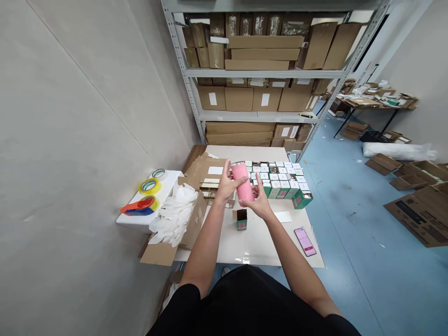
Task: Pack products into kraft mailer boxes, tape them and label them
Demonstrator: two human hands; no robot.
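Observation:
A pink tumbler (241,176) with a silvery rim is held tilted above the table, between both of my hands. My left hand (227,183) grips its upper left side, the thumb lying across the front. At the base, my right hand (258,200) supports the tumbler from below and the right, its thumb pointing up. Just below them on the table stands a small green box (241,224) with its top flaps open and a dark inside. Behind my right hand are rows of green and white boxes (284,186), several with open tops.
On the left, a carton (196,219) overflows with white paper (177,212), beside tape rolls (150,185) and a tape dispenser (140,205). A phone (305,241) and a white card (283,217) lie to the right. Shelving (259,116) with cartons rises behind the table (259,245).

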